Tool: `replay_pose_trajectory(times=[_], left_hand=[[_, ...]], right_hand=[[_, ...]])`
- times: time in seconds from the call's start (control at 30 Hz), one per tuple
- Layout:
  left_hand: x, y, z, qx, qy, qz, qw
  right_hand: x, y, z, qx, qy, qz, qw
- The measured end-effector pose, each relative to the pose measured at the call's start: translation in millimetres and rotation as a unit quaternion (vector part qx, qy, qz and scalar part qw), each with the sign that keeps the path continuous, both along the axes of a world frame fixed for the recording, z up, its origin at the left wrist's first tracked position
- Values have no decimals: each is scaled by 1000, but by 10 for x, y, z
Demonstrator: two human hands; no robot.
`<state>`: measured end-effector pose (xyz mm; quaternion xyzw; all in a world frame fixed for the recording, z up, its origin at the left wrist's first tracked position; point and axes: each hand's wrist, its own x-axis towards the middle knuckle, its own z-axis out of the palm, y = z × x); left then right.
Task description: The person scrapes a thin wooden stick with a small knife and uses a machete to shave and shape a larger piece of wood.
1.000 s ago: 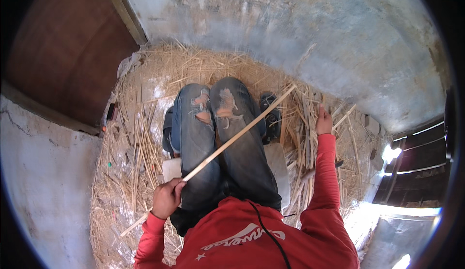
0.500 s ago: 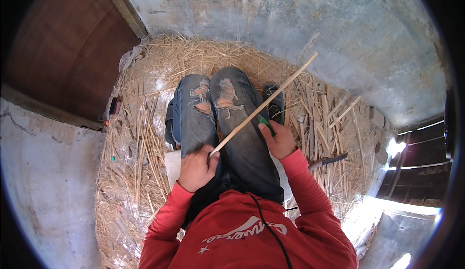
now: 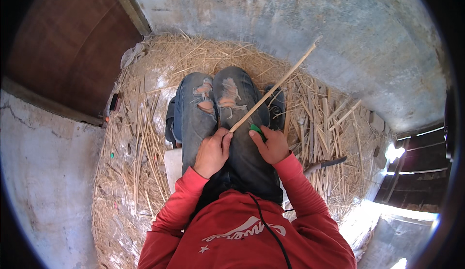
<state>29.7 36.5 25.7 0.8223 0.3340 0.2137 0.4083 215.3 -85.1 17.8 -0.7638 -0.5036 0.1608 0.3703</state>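
My left hand (image 3: 212,152) is closed round the near end of a long, pale, peeled wooden stick (image 3: 275,89), above my thighs. The stick slants away to the far right, its far tip level with the wall. Close by on the right, my right hand (image 3: 271,144) is closed on a small green object (image 3: 258,132). Fingers cover most of that object, so its kind cannot be made out. Between the green object and the stick there is a small gap. Torn jeans (image 3: 196,109) cover my legs under both hands.
Straw (image 3: 179,51) and loose wood strips (image 3: 315,119) litter the floor. A dark-bladed knife (image 3: 333,162) lies to the right of my right forearm. A plaster wall (image 3: 271,12) stands ahead, a brown door (image 3: 72,41) at far left.
My left hand has moved forward and right with the stick's near end. My right hand has come slightly nearer and left with the green object, closer to the left hand.
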Motion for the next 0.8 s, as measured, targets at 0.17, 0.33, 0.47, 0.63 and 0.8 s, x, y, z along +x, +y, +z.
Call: replay_pose_trajectory(times=[0.17, 0.33, 0.47, 0.63, 0.8], left_hand=[[64, -24, -29, 8, -5, -2, 1000], [151, -10, -17, -1, 30, -13, 999], [200, 20, -1, 2, 38, -19, 999], [218, 45, 19, -5, 70, -23, 997], [239, 67, -52, -7, 46, -25, 999]], right_hand=[[-13, 9, 12, 5, -4, 3, 1000], [-49, 30, 19, -9, -31, 1, 999], [-19, 69, -35, -23, -45, 8, 999], [-5, 79, -16, -49, -42, 14, 998], [-18, 89, -27, -43, -52, 8, 998]])
